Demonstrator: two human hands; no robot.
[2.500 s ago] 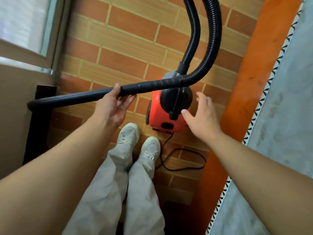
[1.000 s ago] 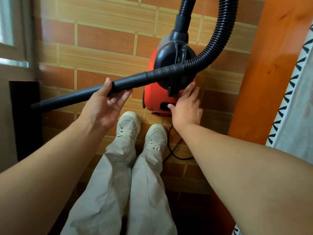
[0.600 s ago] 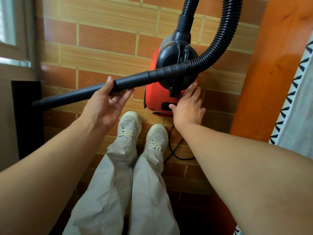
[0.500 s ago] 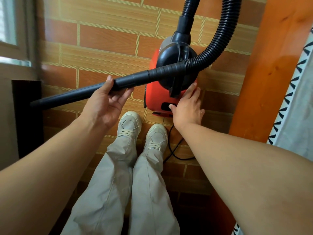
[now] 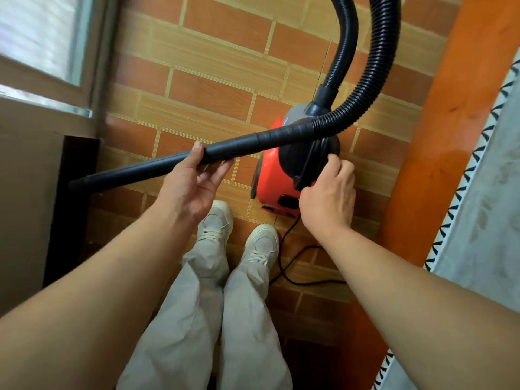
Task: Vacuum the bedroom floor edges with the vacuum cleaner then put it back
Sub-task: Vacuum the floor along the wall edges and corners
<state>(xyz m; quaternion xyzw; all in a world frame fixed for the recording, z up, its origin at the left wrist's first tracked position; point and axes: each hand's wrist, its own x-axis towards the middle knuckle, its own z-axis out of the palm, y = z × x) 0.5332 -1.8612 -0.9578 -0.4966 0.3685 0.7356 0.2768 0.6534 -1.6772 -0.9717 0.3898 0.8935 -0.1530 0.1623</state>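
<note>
Wand (image 5: 146, 167): black, level near the floor's (image 5: 213, 88) left edge; left hand (image 5: 194, 187) holds it, thumb over, fingers loosely under. Vacuum cleaner (image 5: 270, 181): red, on floor, mid-strip. Right hand (image 5: 327, 201): fingers curled round carry handle (image 5: 308, 160). Probably best: lift squarely, hose slack.

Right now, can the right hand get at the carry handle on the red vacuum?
Probably yes: the right hand is at the carry handle, fingers curled about it. The hose crosses above the vacuum but not between them; the left hand holds the wand off to the side.
</note>
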